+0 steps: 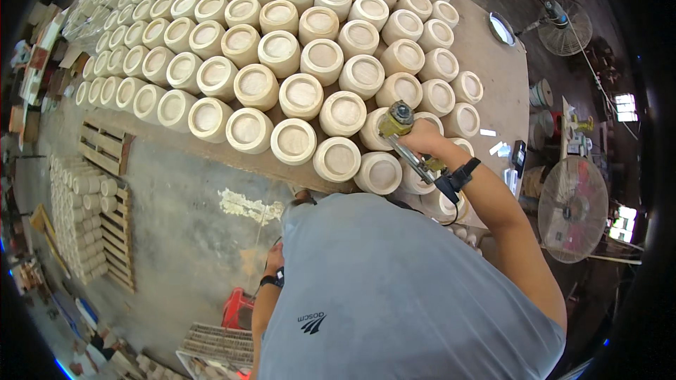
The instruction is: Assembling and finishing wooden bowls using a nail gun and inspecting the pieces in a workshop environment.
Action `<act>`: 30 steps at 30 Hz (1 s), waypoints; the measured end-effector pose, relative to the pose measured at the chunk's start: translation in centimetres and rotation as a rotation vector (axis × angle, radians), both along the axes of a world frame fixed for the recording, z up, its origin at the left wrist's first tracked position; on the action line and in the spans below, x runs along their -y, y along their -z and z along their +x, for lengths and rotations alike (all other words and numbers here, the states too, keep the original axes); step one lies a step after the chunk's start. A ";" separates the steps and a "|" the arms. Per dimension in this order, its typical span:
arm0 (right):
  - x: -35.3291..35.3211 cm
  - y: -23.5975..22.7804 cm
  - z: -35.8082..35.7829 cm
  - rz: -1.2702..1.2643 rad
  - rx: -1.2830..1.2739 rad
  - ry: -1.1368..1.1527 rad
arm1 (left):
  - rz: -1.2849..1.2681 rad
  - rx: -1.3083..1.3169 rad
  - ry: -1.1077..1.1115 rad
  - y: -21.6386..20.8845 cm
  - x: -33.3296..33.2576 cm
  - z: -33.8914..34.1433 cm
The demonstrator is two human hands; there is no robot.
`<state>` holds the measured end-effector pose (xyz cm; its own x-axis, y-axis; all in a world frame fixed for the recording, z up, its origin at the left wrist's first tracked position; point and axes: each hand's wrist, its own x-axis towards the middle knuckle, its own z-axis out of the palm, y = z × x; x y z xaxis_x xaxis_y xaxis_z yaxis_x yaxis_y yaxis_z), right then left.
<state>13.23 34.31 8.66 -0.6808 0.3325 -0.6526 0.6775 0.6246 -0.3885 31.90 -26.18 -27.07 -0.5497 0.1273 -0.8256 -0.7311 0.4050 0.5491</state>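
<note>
The right hand grips a yellow-and-black handheld tool over pale, round, recessed blocks; the left hand hangs low; I cannot tell its fingers' state.

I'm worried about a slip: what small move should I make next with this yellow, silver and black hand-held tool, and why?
Perhaps bring your left hand up to steady the pale, round, wood-like piece beside the tool: your right hand alone holds the tool over closely packed pieces, while the left hangs low, away from them.
</note>
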 end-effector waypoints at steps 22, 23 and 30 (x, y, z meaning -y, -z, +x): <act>-5.2 -3.9 8.2 -0.082 -0.161 0.507 | -0.241 -0.388 0.463 -13.5 -2.6 -12.8; -6.6 -3.8 9.3 -0.073 -0.197 0.531 | -0.285 -0.475 0.445 -14.1 -2.3 -14.3; -11.3 -4.3 14.7 0.084 -0.207 0.578 | -0.479 -1.151 0.647 -26.3 -11.2 -27.2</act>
<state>27.90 45.66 12.97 -0.4853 0.7299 -0.4815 0.8310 0.2137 -0.5136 4.66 -15.02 -0.72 -0.8916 0.4529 0.0062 0.4134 0.8081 0.4195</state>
